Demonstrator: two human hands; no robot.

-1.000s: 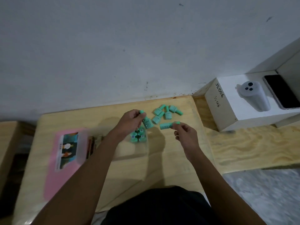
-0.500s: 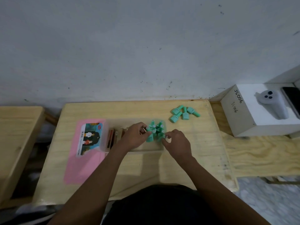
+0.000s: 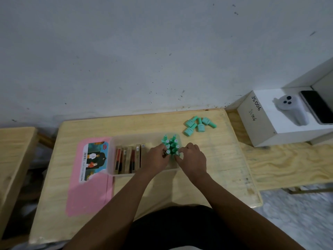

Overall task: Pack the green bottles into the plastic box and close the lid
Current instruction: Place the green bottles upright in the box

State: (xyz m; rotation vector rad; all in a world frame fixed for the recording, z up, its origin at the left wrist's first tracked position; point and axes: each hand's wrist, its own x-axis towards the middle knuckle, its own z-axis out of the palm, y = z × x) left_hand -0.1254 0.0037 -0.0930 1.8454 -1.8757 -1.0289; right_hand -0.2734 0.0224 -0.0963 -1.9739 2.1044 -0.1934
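A clear plastic box (image 3: 126,139) sits on the wooden table, its pink lid (image 3: 90,192) folded out to the left. Several green bottles (image 3: 171,144) stand upright in the box's right end. My left hand (image 3: 156,159) pinches the front left bottle of that group. My right hand (image 3: 192,157) pinches the front right one. Several more green bottles (image 3: 198,124) lie loose on the table behind and to the right of the box.
Flat brown and red sticks (image 3: 128,157) fill the box's left part. A white block (image 3: 281,123) to the right carries a pale device (image 3: 290,110) and a dark phone (image 3: 317,109). The wall runs just behind the table; another table edge (image 3: 14,159) is at the left.
One second ago both hands held bottles above the box. They have come down into the box's right end and now hold those bottles among the upright group. The camera view shifted.
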